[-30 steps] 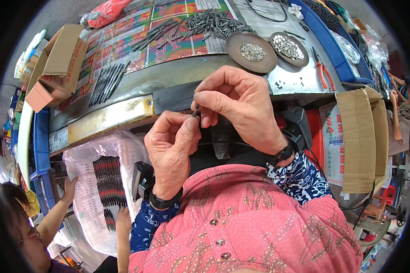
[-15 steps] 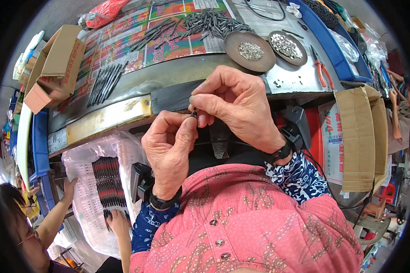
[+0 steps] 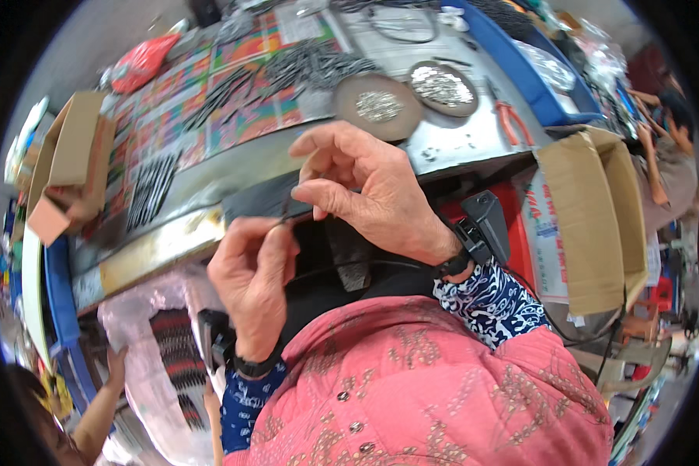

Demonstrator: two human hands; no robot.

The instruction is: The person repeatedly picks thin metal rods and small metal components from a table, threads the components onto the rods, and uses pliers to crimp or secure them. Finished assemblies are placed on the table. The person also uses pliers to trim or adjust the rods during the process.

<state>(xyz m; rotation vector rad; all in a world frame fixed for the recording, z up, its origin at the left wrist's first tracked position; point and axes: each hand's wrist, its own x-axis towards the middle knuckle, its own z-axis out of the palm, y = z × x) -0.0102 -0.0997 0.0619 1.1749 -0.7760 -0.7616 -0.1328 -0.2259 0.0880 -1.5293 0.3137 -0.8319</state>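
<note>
My left hand (image 3: 250, 276), at the table's front edge, pinches a thin dark stick-like piece (image 3: 285, 210) between thumb and forefinger. Its tip points upward, and motion blur hides what kind of piece it is. Just above and to the right is my right hand (image 3: 369, 190), its thumb and forefinger parted with nothing visible between them. Beyond the right hand, a round brown dish (image 3: 346, 99) holds small silvery metal bits. A second dish (image 3: 467, 111) beside it carries larger shiny pieces.
Black slender sticks lie in a heap (image 3: 314, 66) and a neat row (image 3: 154, 190) on the table. Red-handled pliers (image 3: 511, 124) rest right of the dishes. Cardboard boxes (image 3: 598, 233) flank the table. At lower left another person's arm (image 3: 101, 412) reaches to a plastic-lined crate.
My right thumb and forefinger have come apart and away from the small piece, which stays in my left fingers. The whole view has shifted, with the table contents moving left in it.
</note>
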